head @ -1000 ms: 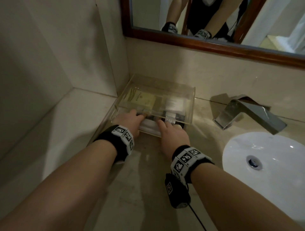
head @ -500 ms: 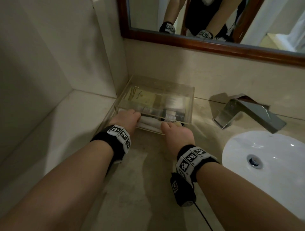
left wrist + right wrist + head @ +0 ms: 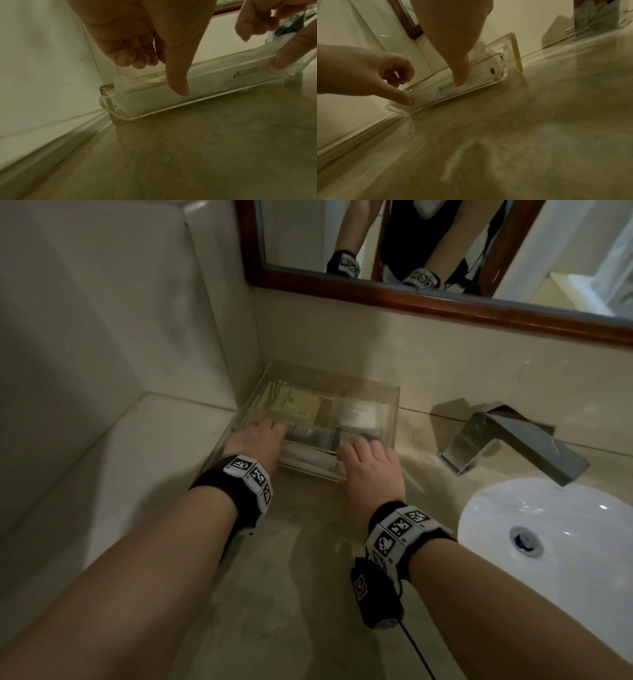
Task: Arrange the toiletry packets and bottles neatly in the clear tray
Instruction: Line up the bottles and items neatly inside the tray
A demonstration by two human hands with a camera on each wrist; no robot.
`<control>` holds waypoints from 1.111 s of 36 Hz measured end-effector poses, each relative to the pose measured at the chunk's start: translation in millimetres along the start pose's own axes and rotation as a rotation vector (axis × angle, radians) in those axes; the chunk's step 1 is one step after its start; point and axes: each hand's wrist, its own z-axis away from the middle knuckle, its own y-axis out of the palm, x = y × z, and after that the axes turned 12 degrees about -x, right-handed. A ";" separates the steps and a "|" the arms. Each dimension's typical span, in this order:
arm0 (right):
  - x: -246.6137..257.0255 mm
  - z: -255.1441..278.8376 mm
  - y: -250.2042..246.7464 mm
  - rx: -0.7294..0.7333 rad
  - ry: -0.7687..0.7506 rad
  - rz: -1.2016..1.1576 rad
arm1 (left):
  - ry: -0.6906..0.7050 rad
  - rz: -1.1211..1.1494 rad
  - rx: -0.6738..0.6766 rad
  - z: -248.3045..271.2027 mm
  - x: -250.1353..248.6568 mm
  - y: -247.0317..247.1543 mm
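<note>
The clear tray (image 3: 394, 412) stands on the counter in the corner, close to the left wall. Inside lie a beige packet (image 3: 298, 405), a white packet (image 3: 359, 414), a dark bottle (image 3: 315, 434) on its side and a long white packet (image 3: 308, 462) along the front wall. My left hand (image 3: 263, 436) grips the tray's front wall near its left end, thumb (image 3: 178, 81) outside and fingers curled over the rim. My right hand (image 3: 366, 457) grips the same wall near its right end, thumb (image 3: 460, 70) pressed on the outside over the long white packet (image 3: 479, 77).
A chrome faucet (image 3: 507, 446) and a white basin (image 3: 565, 535) lie to the right of the tray. A wood-framed mirror (image 3: 445, 302) hangs above. A raised pale ledge (image 3: 120, 474) and the wall close the left side. Bare counter (image 3: 291, 577) stretches in front.
Both hands' fingers have drawn back from the items in the tray to its front wall and now grip it. The tray has hardly shifted.
</note>
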 end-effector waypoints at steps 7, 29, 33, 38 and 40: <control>-16.0 17.8 8.2 0.018 0.027 -0.073 | 0.083 0.014 0.051 2.7 0.8 2.8; -11.7 28.9 7.8 0.166 0.178 -0.081 | 0.122 0.022 0.054 12.2 -6.6 7.9; -15.5 39.9 1.2 0.076 0.195 -0.120 | 0.112 0.053 0.085 11.0 -4.4 7.3; -20.4 43.5 -2.3 0.129 0.148 -0.108 | 0.099 0.062 0.073 10.8 -4.8 7.7; -19.8 43.8 -2.4 0.148 0.126 -0.094 | 0.099 0.058 0.068 10.7 -5.6 8.4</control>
